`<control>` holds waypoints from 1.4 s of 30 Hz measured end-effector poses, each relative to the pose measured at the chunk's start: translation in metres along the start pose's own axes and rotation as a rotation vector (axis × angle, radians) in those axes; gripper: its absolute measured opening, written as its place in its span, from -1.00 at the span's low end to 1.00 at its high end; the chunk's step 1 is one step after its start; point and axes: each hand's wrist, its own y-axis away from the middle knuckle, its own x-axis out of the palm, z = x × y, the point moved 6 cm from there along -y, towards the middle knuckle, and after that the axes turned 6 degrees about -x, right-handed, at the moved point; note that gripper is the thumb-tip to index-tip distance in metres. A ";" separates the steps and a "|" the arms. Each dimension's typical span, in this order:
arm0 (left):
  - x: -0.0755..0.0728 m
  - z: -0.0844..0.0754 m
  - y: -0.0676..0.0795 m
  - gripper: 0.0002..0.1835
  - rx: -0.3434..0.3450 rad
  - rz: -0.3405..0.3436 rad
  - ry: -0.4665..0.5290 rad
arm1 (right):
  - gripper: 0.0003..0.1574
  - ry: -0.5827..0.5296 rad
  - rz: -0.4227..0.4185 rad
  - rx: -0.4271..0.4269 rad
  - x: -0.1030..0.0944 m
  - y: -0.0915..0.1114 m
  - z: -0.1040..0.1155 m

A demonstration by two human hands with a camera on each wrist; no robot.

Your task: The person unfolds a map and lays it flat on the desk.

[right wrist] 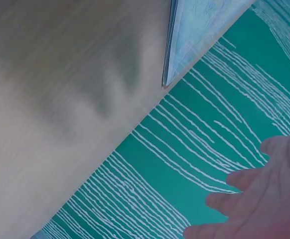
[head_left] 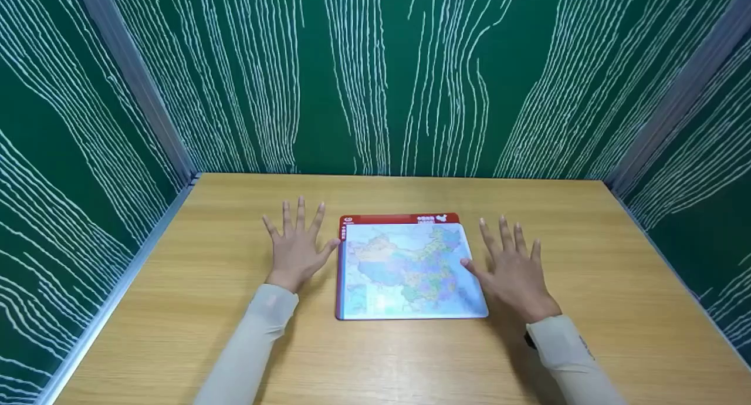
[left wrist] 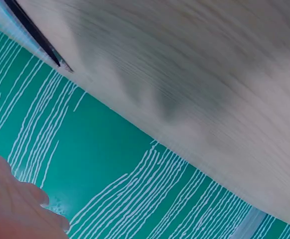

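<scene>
A flat map puzzle board [head_left: 410,270] with a red top border and a map of China lies on the table, between the two hands. To its left, my left hand [head_left: 295,249] is spread with straight fingers, its thumb tip at the board's left edge in the head view. My right hand [head_left: 516,273] is spread too, on the other side, its thumb overlapping the board's right edge in that view. Both hands hold nothing. In the right wrist view, the board's corner [right wrist: 185,40] shows beyond the hand's shadow; the left wrist view catches the board's dark edge [left wrist: 33,32].
The wooden table [head_left: 375,358] extends around the board. Green panels [head_left: 399,76] with white wavy lines stand behind it and along both sides. Grey posts [head_left: 141,76] mark the back corners.
</scene>
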 end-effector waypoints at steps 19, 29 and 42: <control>0.026 -0.003 -0.012 -0.16 0.137 0.251 0.011 | 0.05 -0.069 0.219 -0.079 0.025 0.028 0.041; 0.042 -0.011 -0.019 -0.16 0.172 0.365 0.068 | 0.03 -0.128 0.360 -0.132 0.041 0.036 0.064; 0.053 -0.023 -0.022 -0.17 0.162 0.455 0.009 | -0.02 -0.102 0.426 -0.159 0.053 0.039 0.083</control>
